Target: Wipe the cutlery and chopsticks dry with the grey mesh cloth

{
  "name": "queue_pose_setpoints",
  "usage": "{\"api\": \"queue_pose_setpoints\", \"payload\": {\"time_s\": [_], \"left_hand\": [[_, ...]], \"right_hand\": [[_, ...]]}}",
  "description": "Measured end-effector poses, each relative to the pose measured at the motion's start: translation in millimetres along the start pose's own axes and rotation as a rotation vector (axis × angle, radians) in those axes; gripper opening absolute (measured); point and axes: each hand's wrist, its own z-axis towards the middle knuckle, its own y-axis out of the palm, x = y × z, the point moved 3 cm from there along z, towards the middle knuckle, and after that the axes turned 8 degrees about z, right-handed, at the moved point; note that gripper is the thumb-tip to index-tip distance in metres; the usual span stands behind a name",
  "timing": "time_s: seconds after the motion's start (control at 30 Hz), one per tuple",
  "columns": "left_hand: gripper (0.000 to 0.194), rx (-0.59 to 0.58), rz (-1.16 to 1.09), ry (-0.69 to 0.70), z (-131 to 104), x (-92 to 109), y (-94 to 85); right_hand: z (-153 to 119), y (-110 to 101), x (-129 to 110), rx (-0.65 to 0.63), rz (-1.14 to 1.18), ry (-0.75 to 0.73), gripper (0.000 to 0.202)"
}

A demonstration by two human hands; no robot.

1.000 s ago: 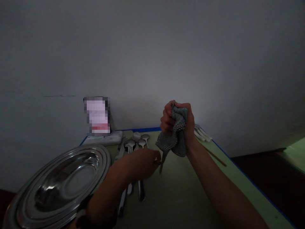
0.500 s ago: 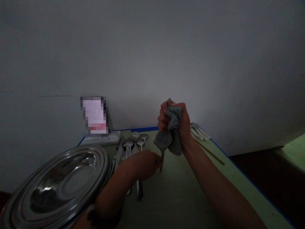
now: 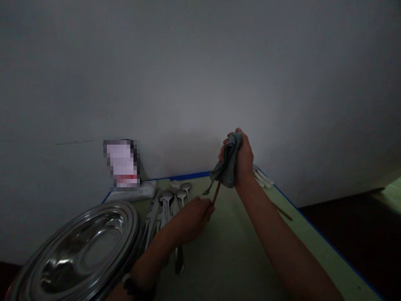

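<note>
My left hand point(image 3: 197, 218) is closed round the lower part of a thin brown wooden stick point(image 3: 216, 192), which slants up over the table. My right hand point(image 3: 242, 156) is wrapped round a grey-green cloth point(image 3: 230, 161) with a checked edge. The stick's upper part is hidden in the cloth. Left of my left hand lie several metal spoons point(image 3: 166, 195) and knives point(image 3: 152, 219), partly covered by my left forearm. Another wooden stick point(image 3: 283, 212) lies on the table beyond my right forearm.
Stacked shiny metal plates point(image 3: 70, 255) stand at the left of the green table point(image 3: 232, 246) with blue edging. Behind them a phone-like screen point(image 3: 123, 163), blurred, leans on a white block point(image 3: 147, 189). White-handled cutlery point(image 3: 263, 177) lies at the back right, near the wall point(image 3: 200, 83).
My right hand and the cloth have shifted right and turned, and the cloth's hanging part is more bunched. More of the stick shows between the hands. The view has tilted slightly.
</note>
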Motion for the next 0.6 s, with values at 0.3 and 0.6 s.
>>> {"api": "queue_pose_setpoints", "payload": {"time_s": [0.3,0.6], "left_hand": [[0.032,0.132,-0.513,-0.284,-30,0,20.2],[0.034,0.130,-0.604,-0.429,-34,-23,39.1]], "right_hand": [[-10,-35,59,0.191,0.308,0.525,0.051],[-65,-89,100,0.120,0.096,0.605,0.015]]}}
